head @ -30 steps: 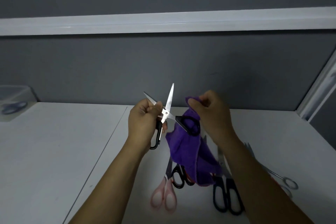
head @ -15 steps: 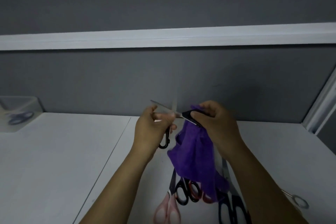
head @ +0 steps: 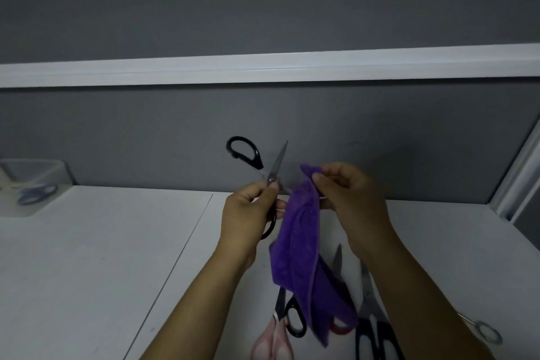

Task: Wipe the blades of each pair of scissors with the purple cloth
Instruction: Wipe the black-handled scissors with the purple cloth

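My left hand (head: 248, 219) grips a pair of black-handled scissors (head: 273, 172) near the pivot, spread wide open. One black handle loop rises up and left, one blade points up, and the other loop shows below my fingers. My right hand (head: 347, 196) pinches the top of the purple cloth (head: 304, 245) just right of the scissors. The cloth hangs down over the table and covers the second blade. Whether the cloth is wrapped on that blade is hidden.
On the white table (head: 102, 257) below the cloth lie pink-handled scissors (head: 273, 339), black-and-red scissors (head: 295, 318), larger black scissors (head: 369, 318) and a metal pair (head: 482, 330) at the right edge. A clear container (head: 32, 181) holding bluish scissors stands far left against the grey wall.
The held scissors have turned: one black handle loop now points up and left and a blade stands upright. My right hand has slid right along the cloth-covered blade.
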